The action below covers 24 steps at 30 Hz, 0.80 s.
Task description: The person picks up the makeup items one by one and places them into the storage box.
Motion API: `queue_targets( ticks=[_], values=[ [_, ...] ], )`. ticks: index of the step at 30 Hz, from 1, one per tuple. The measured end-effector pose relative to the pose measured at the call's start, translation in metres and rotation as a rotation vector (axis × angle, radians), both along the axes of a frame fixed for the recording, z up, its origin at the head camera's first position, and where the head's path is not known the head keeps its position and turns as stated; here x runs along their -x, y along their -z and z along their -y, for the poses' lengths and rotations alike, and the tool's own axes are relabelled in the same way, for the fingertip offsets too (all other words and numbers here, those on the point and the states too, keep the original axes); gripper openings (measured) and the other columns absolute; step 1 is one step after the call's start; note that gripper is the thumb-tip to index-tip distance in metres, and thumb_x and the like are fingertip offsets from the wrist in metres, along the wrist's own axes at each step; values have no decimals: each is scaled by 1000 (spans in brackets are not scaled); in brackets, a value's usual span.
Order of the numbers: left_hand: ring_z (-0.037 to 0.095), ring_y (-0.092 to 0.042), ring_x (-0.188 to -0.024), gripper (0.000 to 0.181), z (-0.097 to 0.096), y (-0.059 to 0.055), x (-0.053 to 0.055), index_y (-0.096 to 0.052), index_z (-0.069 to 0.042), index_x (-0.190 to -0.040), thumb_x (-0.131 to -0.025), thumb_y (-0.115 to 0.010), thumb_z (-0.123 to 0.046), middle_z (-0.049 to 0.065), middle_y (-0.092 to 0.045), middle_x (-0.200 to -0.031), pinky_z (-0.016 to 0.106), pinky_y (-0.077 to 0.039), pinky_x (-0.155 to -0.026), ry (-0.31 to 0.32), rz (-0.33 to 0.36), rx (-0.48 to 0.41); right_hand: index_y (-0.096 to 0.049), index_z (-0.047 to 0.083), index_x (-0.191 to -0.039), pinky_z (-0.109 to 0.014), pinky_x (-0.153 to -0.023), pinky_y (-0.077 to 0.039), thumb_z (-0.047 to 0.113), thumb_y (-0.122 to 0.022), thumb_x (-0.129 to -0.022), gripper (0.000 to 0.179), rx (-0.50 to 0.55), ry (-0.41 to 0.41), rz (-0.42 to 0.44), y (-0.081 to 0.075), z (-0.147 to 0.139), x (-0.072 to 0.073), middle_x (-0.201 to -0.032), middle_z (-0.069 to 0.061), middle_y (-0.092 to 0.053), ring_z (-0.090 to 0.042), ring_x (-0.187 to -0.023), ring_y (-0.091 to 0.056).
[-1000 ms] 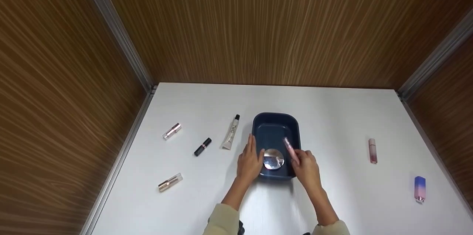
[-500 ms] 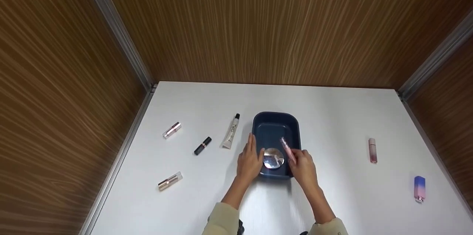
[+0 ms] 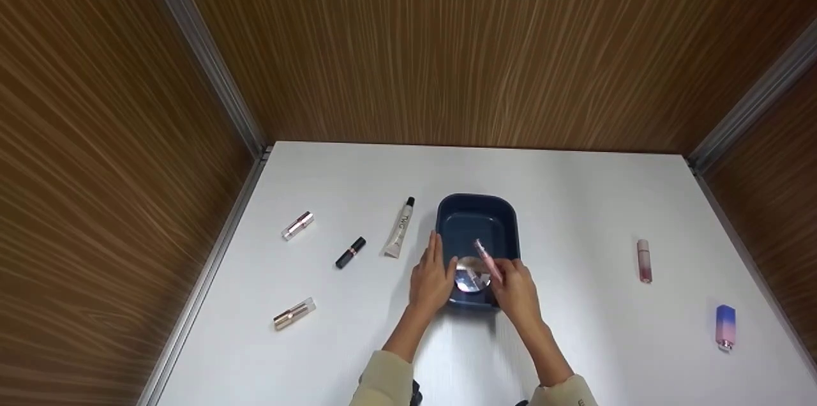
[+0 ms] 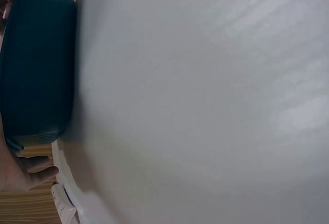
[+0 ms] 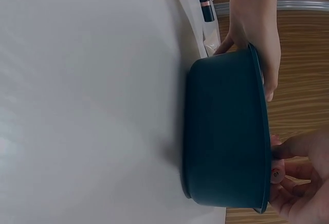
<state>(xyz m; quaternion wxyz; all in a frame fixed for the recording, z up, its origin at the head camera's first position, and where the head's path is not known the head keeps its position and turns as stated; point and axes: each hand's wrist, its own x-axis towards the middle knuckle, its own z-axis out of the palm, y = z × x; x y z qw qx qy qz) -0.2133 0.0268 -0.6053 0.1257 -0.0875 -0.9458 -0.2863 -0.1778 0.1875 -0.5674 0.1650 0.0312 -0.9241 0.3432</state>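
A dark blue rectangular bin (image 3: 471,227) stands on the white table, with a round mirror (image 3: 467,285) lying in its near end. My left hand (image 3: 431,281) holds the bin's left wall, thumb over the rim and fingers along the outside; the right wrist view also shows this hand (image 5: 255,18) straddling the rim. Between thumb and fingers of my right hand (image 3: 518,294) is a slim pink lip gloss tube (image 3: 487,259), tilted over the mirror, which reflects it. The tube's round end (image 5: 277,173) faces out from those fingers in the right wrist view.
Left of the bin lie a white squeeze tube (image 3: 399,229) with a black cap, a black lipstick (image 3: 350,253), a pink-silver lipstick (image 3: 297,226) and a gold lipstick (image 3: 294,314). On the right are a pink lip gloss (image 3: 644,261) and a blue-pink tube (image 3: 725,327). Wood panels (image 3: 447,42) surround the table.
My right hand has moved left over the bin with the lip gloss tube, bringing it above the mirror, where its reflection now shows. My left hand has stayed at the rim.
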Motion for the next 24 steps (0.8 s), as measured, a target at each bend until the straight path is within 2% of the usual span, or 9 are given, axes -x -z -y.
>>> queue_targets(
  ticks=[6,16,24],
  values=[
    [25,-41,-123,59,1,0,0,-30,1,-142,-97,-43,-36,11,-24,-148,43,-42,-87,5,19,-1,-64,-10,-98,-42,-65,-45,-5,-67,-75,24,-6,-31,-1,2,4,1,-83,-15,-55,-29,-75,-54],
    [25,-43,-121,59,0,2,1,-32,2,-141,-96,-45,-35,11,-27,-147,43,-44,-84,-1,-18,5,-64,-8,-99,-45,-70,-45,-4,-66,-76,23,-11,-33,52,4,10,1,-87,-16,-56,-33,-82,-55],
    [25,-43,-121,59,-1,-1,0,-30,0,-142,-97,-43,-35,11,-25,-148,43,-43,-86,-6,33,5,-64,-7,-99,-45,-66,-45,-4,-67,-75,24,-29,-44,62,5,12,1,-85,-15,-56,-31,-78,-54]
  ],
)
